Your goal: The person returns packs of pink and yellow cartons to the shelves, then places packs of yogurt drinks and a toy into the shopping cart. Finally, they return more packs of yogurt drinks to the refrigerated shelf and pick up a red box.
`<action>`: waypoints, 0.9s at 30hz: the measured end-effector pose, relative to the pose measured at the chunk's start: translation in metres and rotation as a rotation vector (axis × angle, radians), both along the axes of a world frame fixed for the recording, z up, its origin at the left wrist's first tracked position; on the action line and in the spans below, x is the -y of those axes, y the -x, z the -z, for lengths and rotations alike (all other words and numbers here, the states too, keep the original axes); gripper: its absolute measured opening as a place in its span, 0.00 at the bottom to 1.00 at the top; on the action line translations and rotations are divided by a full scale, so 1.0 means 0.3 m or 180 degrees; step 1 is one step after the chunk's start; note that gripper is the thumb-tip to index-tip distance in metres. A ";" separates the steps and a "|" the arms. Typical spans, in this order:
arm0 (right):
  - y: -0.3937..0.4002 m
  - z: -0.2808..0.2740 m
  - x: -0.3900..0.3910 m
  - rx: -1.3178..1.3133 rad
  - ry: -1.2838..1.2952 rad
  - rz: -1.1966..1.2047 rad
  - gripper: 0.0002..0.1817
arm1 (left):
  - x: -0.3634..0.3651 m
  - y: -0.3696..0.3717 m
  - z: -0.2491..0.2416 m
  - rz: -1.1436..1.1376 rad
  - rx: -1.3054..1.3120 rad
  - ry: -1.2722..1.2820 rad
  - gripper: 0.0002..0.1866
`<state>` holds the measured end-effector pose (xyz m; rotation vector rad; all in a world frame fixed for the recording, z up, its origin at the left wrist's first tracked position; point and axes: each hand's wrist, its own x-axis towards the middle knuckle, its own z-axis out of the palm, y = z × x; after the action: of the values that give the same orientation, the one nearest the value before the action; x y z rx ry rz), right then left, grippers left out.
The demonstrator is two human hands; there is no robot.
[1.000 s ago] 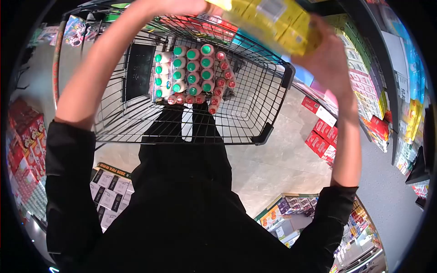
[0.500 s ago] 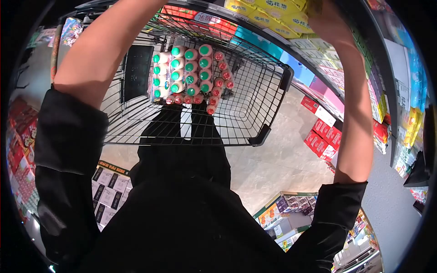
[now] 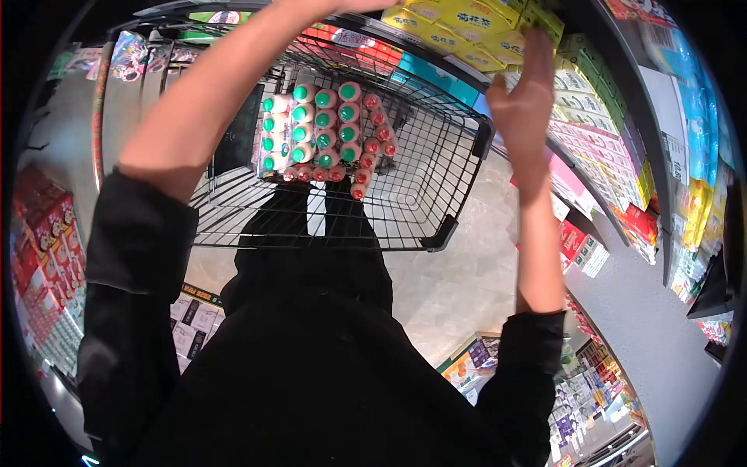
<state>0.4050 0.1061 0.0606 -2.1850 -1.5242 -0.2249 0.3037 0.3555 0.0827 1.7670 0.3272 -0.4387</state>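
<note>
My right hand (image 3: 523,105) is open, slightly blurred, with fingers stretched toward the stack of yellow boxes (image 3: 465,27) and the thumb apart. Its fingertips overlap the stack's right end, and nothing shows in the palm. My left hand (image 3: 362,5) reaches to the left end of the same yellow boxes; the top edge of the view cuts off most of it, hiding the fingers. Below my arms, a shopping cart (image 3: 436,167) holds packs of bottles with green caps (image 3: 325,119) and small bottles with red caps (image 3: 366,162).
Green and white boxes (image 3: 580,93) line the shelf to the right. Past them hang blue and yellow bags (image 3: 696,156). Red cartons (image 3: 574,241) stand low beside the shelf, and stacked goods (image 3: 54,257) rise at the left. A displayed pile of white boxes (image 3: 191,327) stands near my legs.
My right hand has come down and left from the top of the yellow boxes, its fingers now in sight. My left arm has shifted right, its hand now partly showing at the boxes' left end.
</note>
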 end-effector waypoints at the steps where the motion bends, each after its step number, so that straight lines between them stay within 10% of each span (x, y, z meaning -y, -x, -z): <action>1: 0.066 0.022 0.053 -0.0076 -0.0034 0.0119 0.37 | 0.061 0.084 0.134 -0.0784 0.1105 -0.1289 0.42; 2: 0.131 0.062 0.131 -0.0711 -0.0325 -0.0102 0.35 | 0.094 0.160 0.237 -0.1546 0.2238 -0.2568 0.43; 7: 0.401 0.334 0.604 -0.1919 0.0401 0.1159 0.37 | 0.324 0.732 0.244 -0.2537 0.0831 -0.1209 0.32; 9: 0.500 0.376 0.774 -0.1791 0.1347 0.1811 0.38 | 0.405 0.986 0.208 -0.2065 0.0295 -0.2173 0.30; 14: 0.628 0.474 0.879 -0.3628 0.0601 0.3293 0.17 | 0.602 1.479 0.291 -0.0935 -0.0741 -0.2799 0.19; 20: 0.640 0.595 0.809 -0.4460 -0.1179 0.4243 0.06 | 0.553 1.432 0.326 -0.0995 -0.1869 -0.2372 0.14; 27: 0.694 0.632 0.774 -0.3993 -0.1153 0.4649 0.08 | 0.528 1.460 0.307 -0.0845 -0.1644 -0.2306 0.16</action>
<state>0.1968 -0.1262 -0.1290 -1.9248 0.7723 0.3594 -0.1345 0.1970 -0.0095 2.2395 1.1914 -0.6306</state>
